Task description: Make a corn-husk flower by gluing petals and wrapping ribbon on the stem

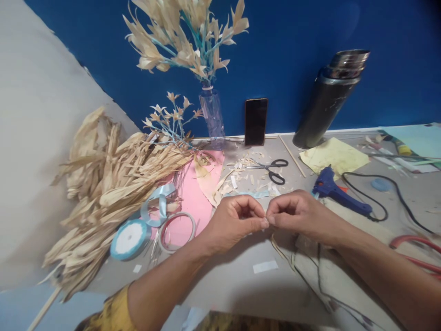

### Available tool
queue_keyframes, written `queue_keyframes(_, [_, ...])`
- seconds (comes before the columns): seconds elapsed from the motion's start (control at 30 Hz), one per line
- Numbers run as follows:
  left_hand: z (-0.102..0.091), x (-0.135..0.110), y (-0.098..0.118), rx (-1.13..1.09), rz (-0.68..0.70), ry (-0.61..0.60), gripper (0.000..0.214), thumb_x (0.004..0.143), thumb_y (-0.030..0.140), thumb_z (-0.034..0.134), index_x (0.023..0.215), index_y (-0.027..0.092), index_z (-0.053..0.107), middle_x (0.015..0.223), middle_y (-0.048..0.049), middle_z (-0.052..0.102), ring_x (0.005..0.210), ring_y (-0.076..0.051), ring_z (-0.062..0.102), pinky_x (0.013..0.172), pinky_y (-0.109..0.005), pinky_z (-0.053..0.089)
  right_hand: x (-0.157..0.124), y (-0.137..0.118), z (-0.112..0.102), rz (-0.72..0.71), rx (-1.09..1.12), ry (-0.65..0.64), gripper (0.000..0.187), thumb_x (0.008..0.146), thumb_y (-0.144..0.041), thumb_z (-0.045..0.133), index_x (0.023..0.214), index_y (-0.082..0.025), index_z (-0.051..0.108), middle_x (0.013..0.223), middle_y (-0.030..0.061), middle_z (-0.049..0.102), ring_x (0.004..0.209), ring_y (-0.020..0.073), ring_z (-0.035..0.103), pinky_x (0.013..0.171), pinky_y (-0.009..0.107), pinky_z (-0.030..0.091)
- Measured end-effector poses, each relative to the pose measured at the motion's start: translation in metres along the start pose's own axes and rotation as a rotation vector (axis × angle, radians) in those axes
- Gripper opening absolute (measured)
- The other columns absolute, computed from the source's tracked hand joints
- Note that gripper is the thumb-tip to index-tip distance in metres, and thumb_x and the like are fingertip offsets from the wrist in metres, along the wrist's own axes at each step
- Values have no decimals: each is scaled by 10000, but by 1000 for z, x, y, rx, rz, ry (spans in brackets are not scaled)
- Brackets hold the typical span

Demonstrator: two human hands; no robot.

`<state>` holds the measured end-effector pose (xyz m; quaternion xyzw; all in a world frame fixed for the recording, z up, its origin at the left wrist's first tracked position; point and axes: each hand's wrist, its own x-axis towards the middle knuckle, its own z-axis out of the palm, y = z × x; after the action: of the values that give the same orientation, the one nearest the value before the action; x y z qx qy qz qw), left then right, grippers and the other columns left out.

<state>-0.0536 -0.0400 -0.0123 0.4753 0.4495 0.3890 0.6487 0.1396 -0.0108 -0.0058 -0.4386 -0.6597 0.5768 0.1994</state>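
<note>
Left hand [227, 224] and right hand [306, 217] meet in closed pinches, anything held too tiny to discern, near a white strip [265, 267].

Dried husks [113, 184] papery, matt, rough, ridged along their length; flask [320, 110] dark and scuffed on the body, its cap [347, 64] glossy metal. Ribbon roll [129, 239] satin-smooth with a sheen; bottle [211, 115] clear, glossy plastic. Glue gun [344, 198] smooth blue plastic; scissors [267, 167] metal-bladed, plastic-handled; yellow sheet [335, 156] creased, matt paper.
</note>
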Motion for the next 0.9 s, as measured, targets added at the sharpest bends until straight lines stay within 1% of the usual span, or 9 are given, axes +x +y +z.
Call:
queue_keyframes(0.13, [0, 0, -1, -17, 13, -8, 250, 635, 276, 875, 697, 140, 675, 675, -16, 655, 623, -112, 561, 618, -252, 436, 0, 0, 0, -7, 14, 13, 135, 698, -254, 638, 599, -171, 678, 531, -36, 504, 533, 101, 385, 499, 231, 290])
queue_keyframes(0.23, [0, 0, -1, -19, 23, 2, 258, 632, 282, 881, 692, 140, 674, 666, -7, 649, 614, -107, 560, 622, -252, 443, 0, 0, 0, -17, 28, 20, 149, 697, -280, 662, 597, -172, 685, 521, -36, 501, 528, 103, 391, 500, 234, 302])
queue_keyframes(0.37, [-1, 2, 0, -30, 24, 2, 269, 626, 278, 886, 706, 138, 671, 661, -3, 648, 602, -101, 563, 606, -242, 440, -1, -1, 0, 21, 38, 14, 179, 725, -299, 663, 607, -165, 676, 523, -34, 500, 522, 98, 380, 485, 230, 289])
queue_keyframes(0.53, [-3, 3, 1, -43, 13, -4, 348, 580, 280, 915, 761, 143, 651, 658, 8, 652, 590, -96, 571, 585, -227, 439, -3, -2, -1, 64, 75, -27, 135, 730, -254, 655, 658, -151, 704, 577, -21, 561, 547, 99, 436, 507, 218, 319])
queue_keyframes(0.7, [-3, 3, 2, -32, 21, -7, 342, 598, 279, 910, 761, 141, 642, 655, 17, 643, 589, -87, 564, 582, -220, 438, -2, -1, 0, 65, 62, 6, 145, 730, -265, 665, 650, -151, 704, 550, -28, 545, 521, 90, 409, 485, 211, 296])
queue_keyframes(0.8, [-3, 3, 3, -45, 22, -19, 351, 600, 287, 913, 766, 142, 640, 662, 15, 643, 599, -89, 568, 593, -223, 443, -2, -1, -1, 68, 54, 20, 147, 729, -272, 673, 654, -154, 716, 555, -19, 580, 513, 90, 415, 475, 210, 296])
queue_keyframes(0.9, [-3, 2, 3, -63, 27, -37, 354, 604, 293, 912, 776, 144, 641, 673, 14, 641, 609, -92, 569, 608, -229, 448, -2, -1, -1, 65, 66, 44, 156, 746, -278, 675, 668, -155, 732, 557, -8, 612, 520, 100, 449, 484, 216, 321])
